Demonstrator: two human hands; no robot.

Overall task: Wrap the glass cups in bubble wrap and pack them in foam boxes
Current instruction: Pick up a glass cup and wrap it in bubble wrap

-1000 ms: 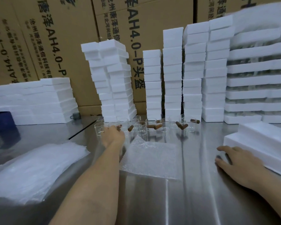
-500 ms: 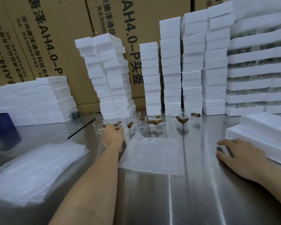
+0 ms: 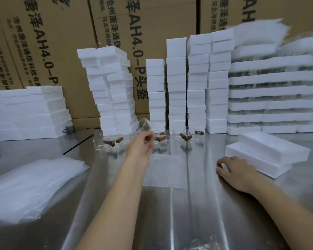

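1. Centre frame, a glass cup (image 3: 144, 125) is held above the steel table (image 3: 206, 204), its brown handle pinched in the left hand (image 3: 142, 146).
2. At right, the right hand (image 3: 237, 171) is rested loose, grasping nothing, just beside two foam boxes (image 3: 266, 154).
3. A bubble wrap sheet (image 3: 163, 170) is laid flat below the cup; wrapping is judged not yet begun.
4. More cups (image 3: 172, 137) are left bare in a row behind.
5. The held cup is seen clear, tilted and blurred.
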